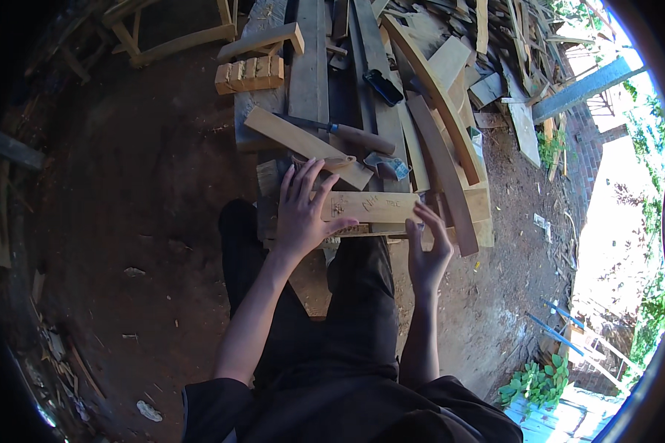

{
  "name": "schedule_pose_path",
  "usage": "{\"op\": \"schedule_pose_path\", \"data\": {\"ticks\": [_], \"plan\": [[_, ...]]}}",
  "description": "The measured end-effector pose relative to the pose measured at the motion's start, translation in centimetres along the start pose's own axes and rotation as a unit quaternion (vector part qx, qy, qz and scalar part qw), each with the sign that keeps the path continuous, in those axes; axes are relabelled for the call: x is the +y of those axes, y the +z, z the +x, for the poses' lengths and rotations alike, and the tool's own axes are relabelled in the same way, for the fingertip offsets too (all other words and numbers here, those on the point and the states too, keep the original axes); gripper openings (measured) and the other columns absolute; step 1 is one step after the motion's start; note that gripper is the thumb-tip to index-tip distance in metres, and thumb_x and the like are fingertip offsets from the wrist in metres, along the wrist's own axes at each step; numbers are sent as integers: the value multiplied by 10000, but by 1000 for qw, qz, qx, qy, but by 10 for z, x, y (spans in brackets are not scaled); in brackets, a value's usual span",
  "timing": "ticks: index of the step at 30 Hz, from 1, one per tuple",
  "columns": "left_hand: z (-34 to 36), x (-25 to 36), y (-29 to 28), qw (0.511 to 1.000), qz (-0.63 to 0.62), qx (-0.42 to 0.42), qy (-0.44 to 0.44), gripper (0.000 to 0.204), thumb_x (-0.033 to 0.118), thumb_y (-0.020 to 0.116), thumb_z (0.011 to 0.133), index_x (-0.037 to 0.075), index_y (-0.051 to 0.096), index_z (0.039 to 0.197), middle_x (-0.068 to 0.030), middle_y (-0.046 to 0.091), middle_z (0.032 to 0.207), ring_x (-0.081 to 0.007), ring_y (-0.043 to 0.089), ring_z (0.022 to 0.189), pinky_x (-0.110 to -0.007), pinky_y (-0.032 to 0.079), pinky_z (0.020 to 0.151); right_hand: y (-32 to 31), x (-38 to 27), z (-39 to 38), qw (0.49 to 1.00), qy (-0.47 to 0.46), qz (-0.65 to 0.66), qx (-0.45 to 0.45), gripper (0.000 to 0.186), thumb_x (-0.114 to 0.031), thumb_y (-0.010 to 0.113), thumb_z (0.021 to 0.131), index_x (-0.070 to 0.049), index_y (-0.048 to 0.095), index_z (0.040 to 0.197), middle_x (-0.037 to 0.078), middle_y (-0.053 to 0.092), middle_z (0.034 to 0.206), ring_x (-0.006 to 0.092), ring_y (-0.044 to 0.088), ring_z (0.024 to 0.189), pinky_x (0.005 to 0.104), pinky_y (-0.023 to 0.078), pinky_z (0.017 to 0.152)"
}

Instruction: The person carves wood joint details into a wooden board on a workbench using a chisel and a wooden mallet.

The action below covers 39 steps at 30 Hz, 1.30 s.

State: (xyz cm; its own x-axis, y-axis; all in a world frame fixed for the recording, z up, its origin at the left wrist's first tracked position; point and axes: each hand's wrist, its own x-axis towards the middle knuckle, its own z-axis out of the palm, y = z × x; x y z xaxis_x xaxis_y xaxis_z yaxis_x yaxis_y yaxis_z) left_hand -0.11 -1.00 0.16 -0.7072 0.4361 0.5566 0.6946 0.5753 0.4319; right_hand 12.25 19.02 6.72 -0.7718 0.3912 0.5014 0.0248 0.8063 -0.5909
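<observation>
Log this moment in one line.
board: marked face up; left hand: spread, at board's left end; right hand: at right end; wooden-handled tool: beyond board

Bench of long, weathered grey planks (308, 74), its near end littered. Pale board with dark markings (377, 208) seen crosswise at near edge; contact beneath cannot be told. Just beyond, a second pale board (284, 137) is laid aslant, with a wooden-handled tool (366, 139) lying near its far side. Far left: notched wood block (249, 75). Far right of centre: black tray-like object (383, 87). Curved wooden strips (442, 177) are ranged along right side.
</observation>
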Motion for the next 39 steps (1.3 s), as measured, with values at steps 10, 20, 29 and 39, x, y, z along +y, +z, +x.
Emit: {"op": "schedule_pose_path", "data": {"ticks": [10,20,29,39], "plan": [[0,1,-2,1000,8,6,12,827,698,712,775,76,581,1304,-173,471,1455,-354,413,1413,-584,255,1196,-56,-174,8,652,-117,728,-177,288,-252,575,1030,-16,634,874,146,727,845,328,716,829,473,452,911],[9,8,3,1000,-12,0,6,768,675,744,762,87,630,1242,-155,486,1451,-336,429,1407,-578,275,1185,-57,-174,4,596,-66,780,-178,281,-258,555,1042,-5,628,941,164,722,895,333,696,856,494,376,906],[4,1,-1,1000,3,5,11,814,707,711,774,89,594,1290,-161,477,1450,-341,414,1413,-581,252,1197,-54,-177,13,610,-102,765,-180,303,-225,571,1038,23,645,879,142,698,786,305,668,711,471,415,795],[0,3,-4,1000,13,-14,6,829,707,687,802,96,555,1347,-174,458,1466,-346,407,1422,-582,245,1201,-46,-172,17,579,-121,776,-219,384,-299,542,1059,47,647,928,125,684,773,271,630,628,470,441,789]]}}
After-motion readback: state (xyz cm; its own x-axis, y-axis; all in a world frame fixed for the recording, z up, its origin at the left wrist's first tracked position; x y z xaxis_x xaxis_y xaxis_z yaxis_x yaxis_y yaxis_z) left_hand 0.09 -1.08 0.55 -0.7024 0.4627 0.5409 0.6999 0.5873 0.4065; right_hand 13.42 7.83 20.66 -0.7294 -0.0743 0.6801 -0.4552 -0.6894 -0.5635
